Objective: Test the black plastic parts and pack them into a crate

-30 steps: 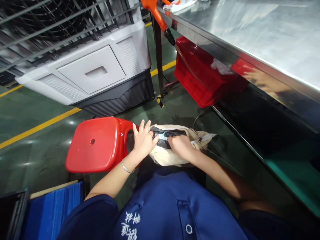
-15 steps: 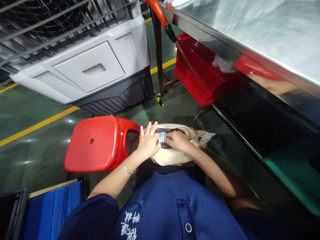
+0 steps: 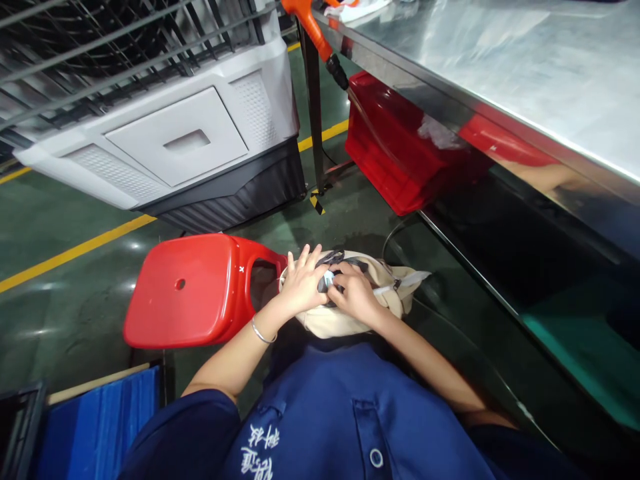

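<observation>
A cream fabric bag sits in front of my body, its mouth open. Crumpled black plastic bag bunches up in the opening, around a small light-blue item that is mostly covered. My left hand lies over the bag's left side with its fingers spread and its thumb by the black plastic. My right hand is closed at the opening, its bent fingers pinching the black plastic beside the light-blue item. The tips of the right fingers are partly hidden.
A red plastic stool stands directly left of the bag. Ahead is a white and grey machine. A metal table runs along the right, with a red crate under its edge and an orange spray gun hanging at its corner. Blue panels lie lower left.
The black plastic has come up and gathered around the light-blue item, which shows less now. My right hand's fingers have curled in closer to my left hand.
</observation>
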Tool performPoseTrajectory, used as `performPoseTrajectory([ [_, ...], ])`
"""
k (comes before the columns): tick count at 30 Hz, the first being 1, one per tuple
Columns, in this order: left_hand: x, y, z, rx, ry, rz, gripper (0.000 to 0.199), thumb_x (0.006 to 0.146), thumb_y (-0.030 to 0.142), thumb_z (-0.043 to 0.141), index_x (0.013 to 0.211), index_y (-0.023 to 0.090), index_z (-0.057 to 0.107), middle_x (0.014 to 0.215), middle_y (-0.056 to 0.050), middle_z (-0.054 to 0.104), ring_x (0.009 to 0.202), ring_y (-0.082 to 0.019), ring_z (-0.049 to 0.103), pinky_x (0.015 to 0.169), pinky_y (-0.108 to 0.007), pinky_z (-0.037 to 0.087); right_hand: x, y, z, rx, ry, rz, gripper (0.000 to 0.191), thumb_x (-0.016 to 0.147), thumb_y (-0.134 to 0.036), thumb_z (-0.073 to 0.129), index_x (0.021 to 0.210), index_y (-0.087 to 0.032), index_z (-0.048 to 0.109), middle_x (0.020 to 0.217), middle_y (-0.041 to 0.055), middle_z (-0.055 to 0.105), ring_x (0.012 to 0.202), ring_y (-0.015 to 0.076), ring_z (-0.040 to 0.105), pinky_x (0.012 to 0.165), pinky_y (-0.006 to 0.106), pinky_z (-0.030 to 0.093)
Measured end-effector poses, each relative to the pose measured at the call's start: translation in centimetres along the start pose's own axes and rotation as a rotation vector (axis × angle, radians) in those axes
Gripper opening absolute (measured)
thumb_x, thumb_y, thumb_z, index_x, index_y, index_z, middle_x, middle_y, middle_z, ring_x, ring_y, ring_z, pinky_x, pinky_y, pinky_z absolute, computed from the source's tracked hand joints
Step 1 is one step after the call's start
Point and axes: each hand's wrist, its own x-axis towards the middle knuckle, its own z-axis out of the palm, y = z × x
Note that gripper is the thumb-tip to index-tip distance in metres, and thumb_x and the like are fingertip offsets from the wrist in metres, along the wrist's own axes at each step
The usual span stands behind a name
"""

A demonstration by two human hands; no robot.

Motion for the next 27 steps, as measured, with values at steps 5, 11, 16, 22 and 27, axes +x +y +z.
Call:
performPoseTrajectory([
  [5, -0.7, 0.4, -0.8, -0.016, -0.036, 0.016, 0.066, 0.068, 0.045, 0.069, 0.127, 0.020, 0.055, 0.154, -0.013, 0.021, 0.143, -0.038, 0.013, 0.109, -0.068, 0.009, -2.1, -0.6, -0.2, 0.280, 0.261, -0.053, 0.023, 0.080, -0.024, 0.051, 0.061, -0.017, 0.061, 0.102, 0.0076, 0.064, 0.101, 0.0209, 0.051, 0.095, 0.040, 0.042],
  [11, -0.2, -0.7, -0.9, 0.007, -0.138, -0.005, 0.073, 0.063, 0.051, 0.073, 0.125, 0.016, 0.055, 0.154, -0.016, 0.022, 0.142, -0.040, 0.014, 0.107, -0.071, 0.009, -3.4, -1.9, -4.3, 0.533, 0.290, 0.082, 0.029, 0.081, -0.032, 0.053, 0.058, -0.016, 0.056, 0.098, 0.0074, 0.063, 0.095, 0.0184, 0.056, 0.088, 0.035, 0.045],
  [16, -0.9, -1.2, -0.4, 0.071, -0.079, -0.010, 0.063, 0.068, 0.042, 0.072, 0.122, 0.012, 0.056, 0.151, -0.020, 0.028, 0.140, -0.041, 0.019, 0.105, -0.073, 0.010, -4.2, -0.3, -10.5, 0.740, 0.626, 0.271, 0.019, 0.075, -0.034, 0.066, 0.076, -0.016, 0.059, 0.075, 0.0027, 0.057, 0.065, 0.0100, 0.053, 0.059, 0.022, 0.041],
  [22, -2.0, 2.2, -1.4, -0.010, 0.335, 0.513, 0.032, 0.086, 0.013, 0.042, 0.113, 0.014, 0.060, 0.136, -0.011, 0.051, 0.137, -0.023, 0.034, 0.116, -0.048, 0.021, -3.5, 3.2, -12.2, 0.907, 0.533, 0.276, 0.020, 0.058, -0.026, 0.066, 0.070, -0.015, 0.054, 0.067, 0.0017, 0.057, 0.063, 0.0107, 0.054, 0.059, 0.021, 0.042],
  [27, 0.3, 3.2, 0.1, 0.118, 0.201, 0.655, 0.028, 0.092, 0.022, 0.041, 0.103, 0.009, 0.064, 0.105, -0.012, 0.066, 0.110, -0.027, 0.055, 0.102, -0.046, 0.037, -2.7, 3.8, -8.1, 0.582, 0.131, 0.194, 0.022, 0.076, -0.032, 0.047, 0.071, -0.014, 0.060, 0.063, 0.0026, 0.059, 0.055, 0.0100, 0.052, 0.053, 0.020, 0.039],
])
